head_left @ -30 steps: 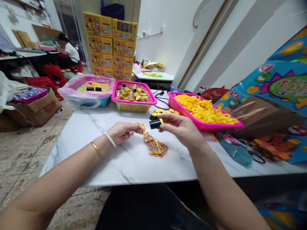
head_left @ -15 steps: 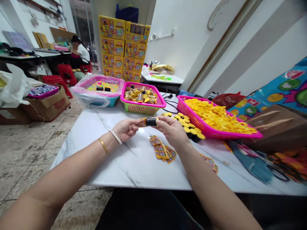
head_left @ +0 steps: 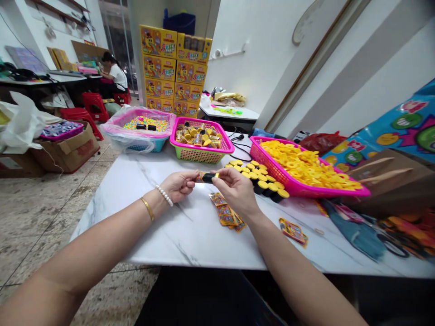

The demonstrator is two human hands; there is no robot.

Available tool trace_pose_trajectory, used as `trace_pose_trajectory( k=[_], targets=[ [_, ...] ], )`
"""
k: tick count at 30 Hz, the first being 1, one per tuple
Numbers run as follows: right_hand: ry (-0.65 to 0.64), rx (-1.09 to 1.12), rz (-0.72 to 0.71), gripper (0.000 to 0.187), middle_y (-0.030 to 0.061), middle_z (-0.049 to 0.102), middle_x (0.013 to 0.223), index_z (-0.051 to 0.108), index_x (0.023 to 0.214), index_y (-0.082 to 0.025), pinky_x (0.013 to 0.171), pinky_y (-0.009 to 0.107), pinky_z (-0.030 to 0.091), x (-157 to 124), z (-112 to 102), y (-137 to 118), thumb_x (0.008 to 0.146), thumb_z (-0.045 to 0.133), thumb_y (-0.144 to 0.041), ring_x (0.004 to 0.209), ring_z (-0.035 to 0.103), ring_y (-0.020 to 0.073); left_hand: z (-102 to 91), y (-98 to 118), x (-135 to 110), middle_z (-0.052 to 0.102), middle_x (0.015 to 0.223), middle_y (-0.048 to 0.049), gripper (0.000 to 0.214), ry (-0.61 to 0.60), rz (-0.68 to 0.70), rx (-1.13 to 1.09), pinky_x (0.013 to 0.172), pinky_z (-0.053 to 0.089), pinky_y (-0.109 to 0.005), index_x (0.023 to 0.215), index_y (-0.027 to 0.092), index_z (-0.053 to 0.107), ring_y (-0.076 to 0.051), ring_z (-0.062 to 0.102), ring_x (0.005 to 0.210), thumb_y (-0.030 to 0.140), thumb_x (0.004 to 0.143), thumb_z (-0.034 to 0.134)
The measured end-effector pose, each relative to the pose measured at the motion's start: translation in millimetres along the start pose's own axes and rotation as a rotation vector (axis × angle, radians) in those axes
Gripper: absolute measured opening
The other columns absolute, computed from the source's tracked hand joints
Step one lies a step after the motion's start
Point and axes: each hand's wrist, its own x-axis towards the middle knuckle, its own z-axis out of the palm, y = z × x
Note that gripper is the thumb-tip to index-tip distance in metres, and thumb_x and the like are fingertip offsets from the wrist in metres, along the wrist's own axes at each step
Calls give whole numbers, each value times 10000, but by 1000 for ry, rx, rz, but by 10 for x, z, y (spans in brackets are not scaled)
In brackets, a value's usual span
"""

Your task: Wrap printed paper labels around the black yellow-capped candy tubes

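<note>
Above the white marble table (head_left: 190, 235), my left hand (head_left: 178, 184) pinches an orange sticker label against a small black tube (head_left: 208, 177) with a yellow cap. My right hand (head_left: 236, 190) is closed round the tube's other end. Both hands meet over the middle of the table. Just below them lies a small pile of orange stickers (head_left: 227, 213). A cluster of black tubes with yellow caps (head_left: 261, 177) stands to the right of my right hand.
A pink basket of yellow rings (head_left: 306, 168) sits at right, a pink and green basket of labelled tubes (head_left: 201, 141) behind, and a bag-lined basket of coloured sweets (head_left: 144, 127) at back left. Another sticker (head_left: 292, 230) lies at right. Stacked yellow cartons (head_left: 175, 70) and a seated person (head_left: 113, 77) are farther off.
My right hand brought the tube leftwards to the sticker in my left hand; the two now touch and the sticker lies on the tube. The camera view shifted, so everything sits further right.
</note>
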Motion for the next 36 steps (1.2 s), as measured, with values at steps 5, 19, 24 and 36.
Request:
trace_pose_trajectory(
  k=[5,19,24,36],
  targets=[
    [-13,-9,-52,250,26,704,863,557,898,-217,747,306,564,-21,-9,9,752,711,-349,761,678,160,-4,-42,10,602,656,-29,158,6,67,39,274,141,-91,742,79,585,16,347,359,108,897,580],
    [-91,-234,-368,236,55,647,1004,739,998,-252,789,357,584,3,-155,26,769,748,-311,845,646,177,-134,-40,14,667,744,-54,337,-203,237,478,579,449,-219,826,79,702,-79,582,591,251,598,881],
    [-40,-263,-367,245,54,694,979,735,995,-250,819,384,597,-44,-145,34,759,757,-311,847,679,195,-93,-47,-14,659,690,-22,330,-195,329,474,595,430,-223,810,113,678,-86,575,589,212,565,876],
    [-7,119,49,355,33,743,860,692,900,-189,767,346,601,0,-36,124,621,847,-345,789,708,181,-91,-12,-22,684,794,-57,410,-138,466,789,575,430,-213,1013,126,669,-123,625,648,294,674,827]
  ],
)
